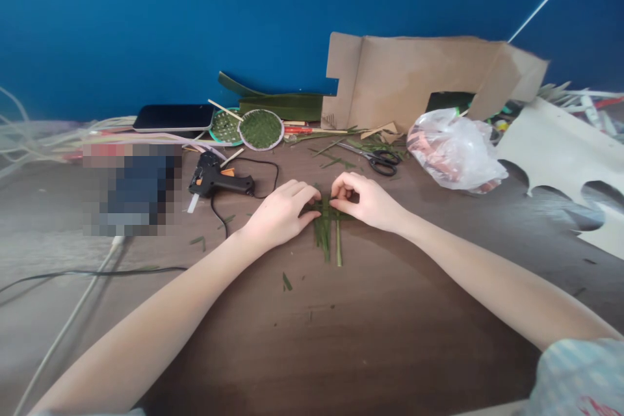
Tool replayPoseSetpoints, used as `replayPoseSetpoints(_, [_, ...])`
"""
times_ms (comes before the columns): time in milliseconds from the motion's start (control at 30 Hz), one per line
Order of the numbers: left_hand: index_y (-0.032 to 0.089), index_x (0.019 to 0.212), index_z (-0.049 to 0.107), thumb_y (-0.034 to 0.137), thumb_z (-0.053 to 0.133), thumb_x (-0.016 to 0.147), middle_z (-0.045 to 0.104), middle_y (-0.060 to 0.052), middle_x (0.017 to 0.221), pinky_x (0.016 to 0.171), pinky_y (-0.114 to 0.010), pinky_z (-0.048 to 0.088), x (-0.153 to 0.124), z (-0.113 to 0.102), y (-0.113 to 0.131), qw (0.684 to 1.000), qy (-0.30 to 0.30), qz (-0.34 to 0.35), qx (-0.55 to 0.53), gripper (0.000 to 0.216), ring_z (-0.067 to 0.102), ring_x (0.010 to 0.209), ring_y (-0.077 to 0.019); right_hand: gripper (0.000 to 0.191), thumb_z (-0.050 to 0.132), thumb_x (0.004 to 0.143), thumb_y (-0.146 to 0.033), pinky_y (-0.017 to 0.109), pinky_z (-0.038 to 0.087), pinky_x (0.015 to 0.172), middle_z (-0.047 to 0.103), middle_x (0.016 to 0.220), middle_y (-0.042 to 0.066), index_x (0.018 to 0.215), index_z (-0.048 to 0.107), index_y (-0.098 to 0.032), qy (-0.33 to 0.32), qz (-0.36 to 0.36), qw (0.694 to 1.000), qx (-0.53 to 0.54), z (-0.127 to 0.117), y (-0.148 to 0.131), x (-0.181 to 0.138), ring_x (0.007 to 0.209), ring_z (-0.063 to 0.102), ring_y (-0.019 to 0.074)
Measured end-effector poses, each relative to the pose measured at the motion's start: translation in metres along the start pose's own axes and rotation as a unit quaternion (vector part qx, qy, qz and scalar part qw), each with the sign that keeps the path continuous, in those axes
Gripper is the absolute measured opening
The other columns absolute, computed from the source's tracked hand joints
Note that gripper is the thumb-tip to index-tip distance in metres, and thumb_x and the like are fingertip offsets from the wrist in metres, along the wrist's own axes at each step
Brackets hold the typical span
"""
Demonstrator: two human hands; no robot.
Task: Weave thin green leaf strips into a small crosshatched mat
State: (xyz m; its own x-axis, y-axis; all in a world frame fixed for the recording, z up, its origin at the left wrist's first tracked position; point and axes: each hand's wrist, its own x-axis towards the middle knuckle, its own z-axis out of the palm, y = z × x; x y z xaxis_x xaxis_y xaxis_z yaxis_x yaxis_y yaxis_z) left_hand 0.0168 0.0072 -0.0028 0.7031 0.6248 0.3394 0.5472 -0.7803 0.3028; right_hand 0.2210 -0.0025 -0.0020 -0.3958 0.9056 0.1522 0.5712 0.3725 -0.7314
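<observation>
At the middle of the tabletop (365, 318), crossed green strips (326, 234) are being touched by both hands. They are being pinched between thumb and fingers by the right hand (373, 203). By the left hand (279, 214), they are being met with thumb and forefinger slightly parted; whether a strip is being gripped there cannot be told. Left of the hands, a black glue gun (219, 179) is being supported by the tabletop. Behind the hands, toward the back edge, open scissors (383, 161) are being surrounded by green scraps, and a green disc (262, 130) is being ringed by a pale rim. To the right, pinkish contents are being enclosed by a clear plastic bag (453, 153). Along the back edge, folded cardboard (414, 71) is being backed by a blue wall (195, 13).
</observation>
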Motion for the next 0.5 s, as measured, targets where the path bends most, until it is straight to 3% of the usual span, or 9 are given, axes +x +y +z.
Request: replayPoseSetpoints(500, [0.015, 0.087, 0.052, 0.015, 0.058, 0.077, 0.057, -0.003, 0.084, 0.073, -0.028, 0.044, -0.0002, 0.0028, 0.0006, 1.000, -0.005, -0.002, 0.003, 0.012, 0.051, 0.080, -0.0171, 0.012, 0.059, 0.073, -0.019, 0.031, 0.037, 0.070, 0.051, 0.067, -0.002, 0.073, 0.047, -0.020, -0.013, 0.022, 0.999, 0.022, 0.0012, -0.0006, 0.0009, 0.067, 0.049, 0.0136])
